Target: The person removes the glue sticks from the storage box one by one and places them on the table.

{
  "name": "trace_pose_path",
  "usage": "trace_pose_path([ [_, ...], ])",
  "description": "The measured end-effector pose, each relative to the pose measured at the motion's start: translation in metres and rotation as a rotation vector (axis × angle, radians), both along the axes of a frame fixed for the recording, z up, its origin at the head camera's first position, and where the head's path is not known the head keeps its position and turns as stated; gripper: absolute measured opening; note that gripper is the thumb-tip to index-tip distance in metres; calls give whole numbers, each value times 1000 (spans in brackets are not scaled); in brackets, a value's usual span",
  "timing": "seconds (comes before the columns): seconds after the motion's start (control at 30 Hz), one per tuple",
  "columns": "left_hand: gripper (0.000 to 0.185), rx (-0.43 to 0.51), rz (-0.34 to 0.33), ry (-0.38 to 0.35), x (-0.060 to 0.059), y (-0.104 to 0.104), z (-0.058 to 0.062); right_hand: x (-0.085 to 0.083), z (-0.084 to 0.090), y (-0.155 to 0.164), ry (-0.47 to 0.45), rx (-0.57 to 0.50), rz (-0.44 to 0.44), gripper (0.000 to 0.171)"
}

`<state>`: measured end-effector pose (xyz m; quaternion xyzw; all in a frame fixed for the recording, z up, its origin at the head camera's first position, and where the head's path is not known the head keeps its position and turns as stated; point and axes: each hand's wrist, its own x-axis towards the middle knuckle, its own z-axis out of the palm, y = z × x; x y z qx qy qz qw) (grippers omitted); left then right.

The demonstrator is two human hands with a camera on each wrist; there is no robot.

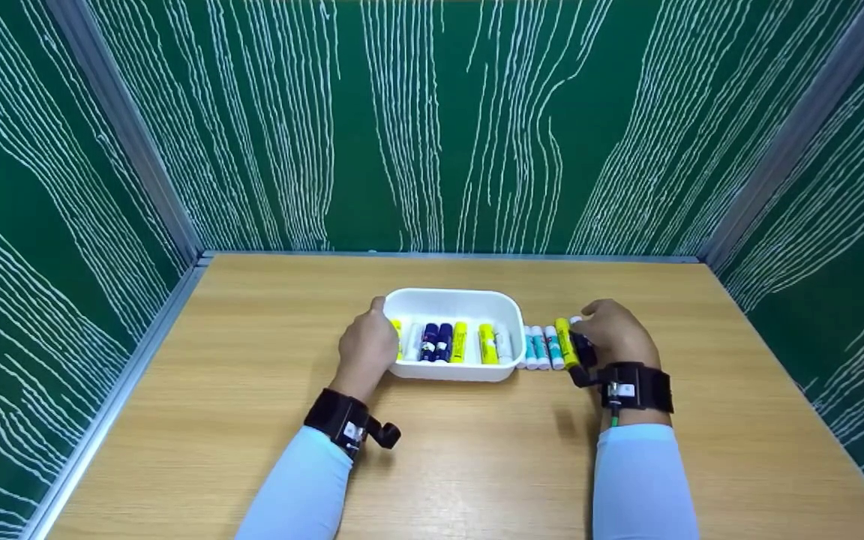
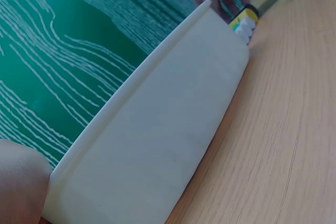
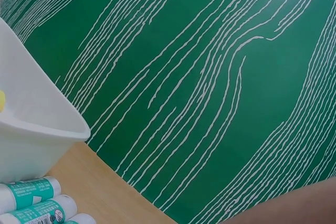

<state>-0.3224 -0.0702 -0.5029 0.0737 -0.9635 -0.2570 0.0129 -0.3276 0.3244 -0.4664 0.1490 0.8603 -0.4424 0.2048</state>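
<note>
White tub (image 1: 451,371) stands on the worktop (image 1: 462,457), in the centre of the head view, between the two hands. Its left end is partly covered by the left hand (image 1: 368,343), which holds it there; the fingertips are hidden. Inside the tub, dark blue tubes (image 1: 443,343), yellow tubes (image 1: 460,343) and pale tubes (image 1: 503,345) lie side by side; the leftmost yellow one is half concealed behind this hand. In the left wrist view, the outer wall hides all these contents.

Just beside the tub, to the right, lies a row of teal-labelled tubes (image 1: 554,349), then a yellow tube (image 1: 566,343) and dark material (image 1: 583,351), hard to make out. Over this right end is the right hand (image 1: 616,334), its fingers bent downward; whether it pinches something, I cannot tell. In the right wrist view, the tub is cut off by the left edge, and the teal-labelled tubes by the lower left corner.
</note>
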Motion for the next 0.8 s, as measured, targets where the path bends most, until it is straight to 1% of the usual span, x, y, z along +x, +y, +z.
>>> trace_pose_path([
  [0.27,56,-3,-9,35,0,0,-1,0,0,1,7,26,12,68],
  [0.47,59,-12,-6,33,0,-1,-1,0,2,0,17,58,14,66],
  [0.57,59,-13,-4,36,0,-1,-1,1,2,0,20,53,11,65],
  [0.7,58,-8,-4,34,0,0,-1,3,3,-2,18,59,-17,65],
  [0.8,58,-8,-4,33,0,0,-1,4,7,-5,20,97,-62,65],
])
